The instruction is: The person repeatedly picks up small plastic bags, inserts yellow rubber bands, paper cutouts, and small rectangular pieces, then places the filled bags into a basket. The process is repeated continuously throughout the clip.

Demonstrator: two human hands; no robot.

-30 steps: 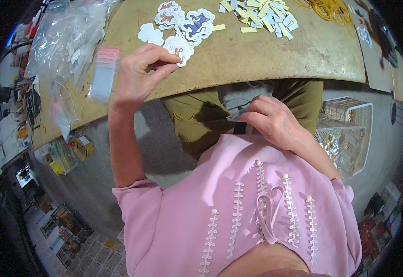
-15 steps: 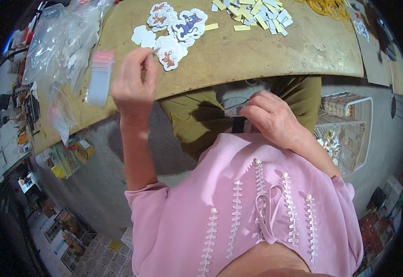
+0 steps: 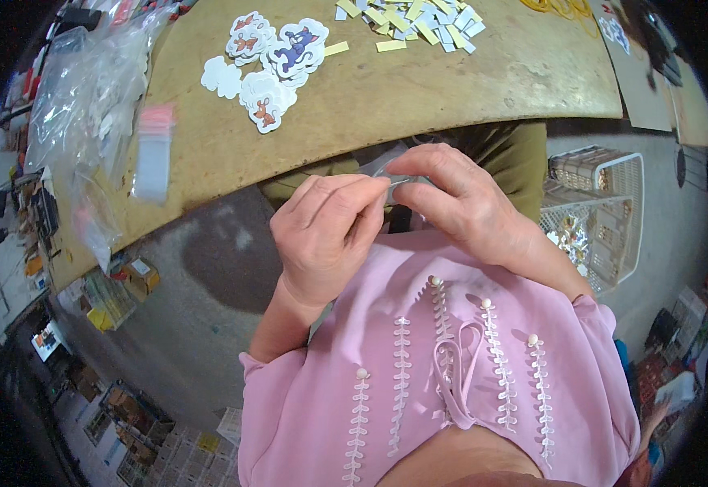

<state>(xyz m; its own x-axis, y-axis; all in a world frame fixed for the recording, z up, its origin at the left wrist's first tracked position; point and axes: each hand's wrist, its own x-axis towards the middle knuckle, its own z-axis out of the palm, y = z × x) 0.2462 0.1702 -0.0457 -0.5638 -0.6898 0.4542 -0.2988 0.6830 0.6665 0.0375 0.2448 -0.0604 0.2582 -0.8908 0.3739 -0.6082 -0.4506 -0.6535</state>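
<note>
worn table (image 3: 492, 89) ahead; off its near edge, left hand (image 3: 327, 227) and right hand (image 3: 461, 195) pinch a clear plastic bag (image 3: 404, 179) between them, probably to steady the limp film; cartoon-animal cutouts (image 3: 265, 114) and pink-topped bags (image 3: 153, 162) lie beyond, within easy reach

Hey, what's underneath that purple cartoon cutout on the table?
Under the purple cartoon cutout, the white edges of more cutouts poke out on the table. Their faces are covered, so I can't tell what they show or how many there are.
</note>
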